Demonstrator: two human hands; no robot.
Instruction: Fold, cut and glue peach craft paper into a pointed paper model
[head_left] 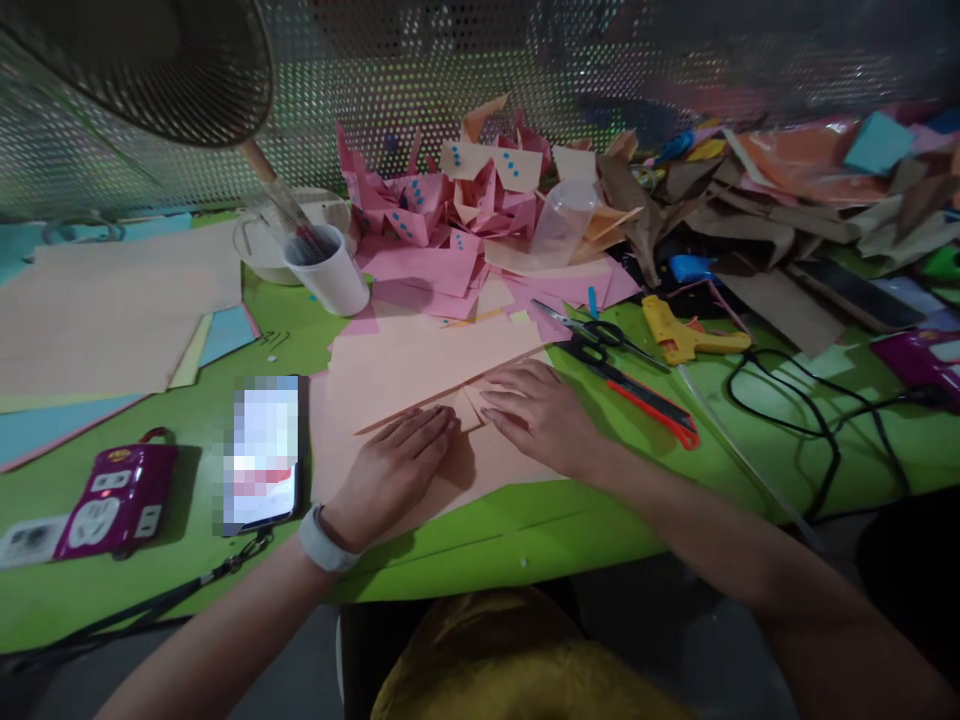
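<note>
Think of the folded peach paper as the middle of a clock, with 12 o'clock pointing away from the person. It lies on top of a big peach sheet, on the green table. A long, thin edge slants from near 9 o'clock up to 2 o'clock.

The left hand is at 8 o'clock. It lies flat, palm down, on the paper, with its fingers straight and close together. A pale band goes around that wrist. The right hand is at 3 o'clock. Its fingers are bent and a little apart, and their tips touch the paper. I cannot tell if it pinches the paper.

The scissors with black handles lie at 2 o'clock, near the right hand. A red and black cutter is at 3 o'clock. A yellow glue gun lies between 2 and 3.

A phone with its screen lit lies near 9 o'clock, and a purple power box is further out that way. A white cup stands at 10 o'clock. A heap of pink and peach paper sits at 12.
</note>
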